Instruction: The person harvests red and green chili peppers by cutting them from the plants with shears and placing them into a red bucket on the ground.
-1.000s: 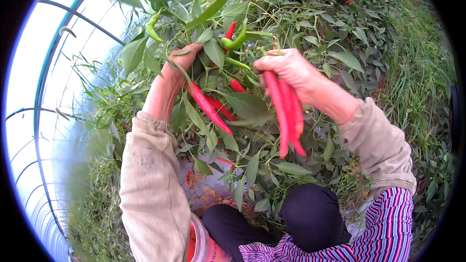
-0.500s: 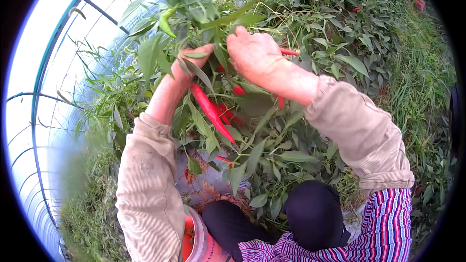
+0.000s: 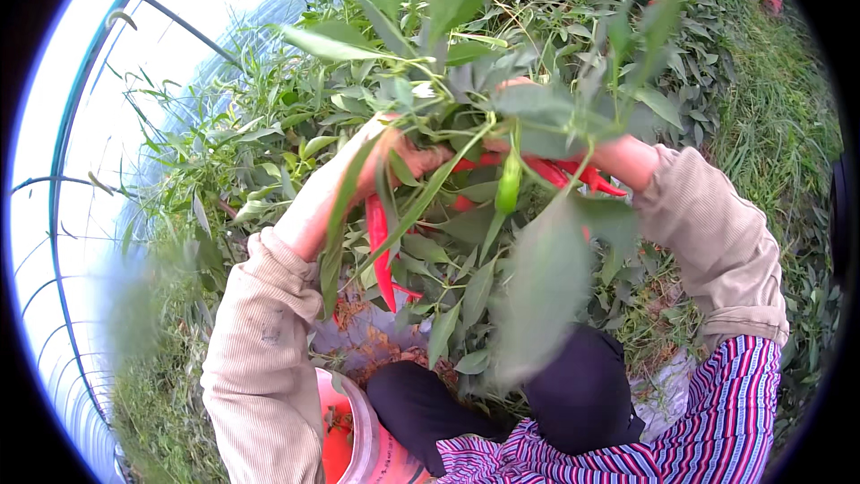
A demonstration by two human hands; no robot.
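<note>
Red chili peppers are seen at frame centre, hanging long and pointed among the leaves of a pepper plant; more red peppers are bunched just right of centre, and a single green pepper hangs between the two groups. The left hand is curled around stems at the top of the hanging red pepper, fingers closed on it as far as can be judged through the leaves. The right hand is largely hidden behind foliage; red peppers poke out beside the wrist, so a bunch appears to be gripped, but finger position cannot be told. Both forearms are covered by beige sleeves. To do the picking well, the stalk should be held steady near its joint and the ripe fruit snapped off cleanly, with the green one left alone and the branch not torn. An orange-pink bucket is seen at the lower edge, left of centre, beside dark-trousered knees and a striped garment. Greenhouse hoops and bright sheeting curve along the left; weeds fill the right.
</note>
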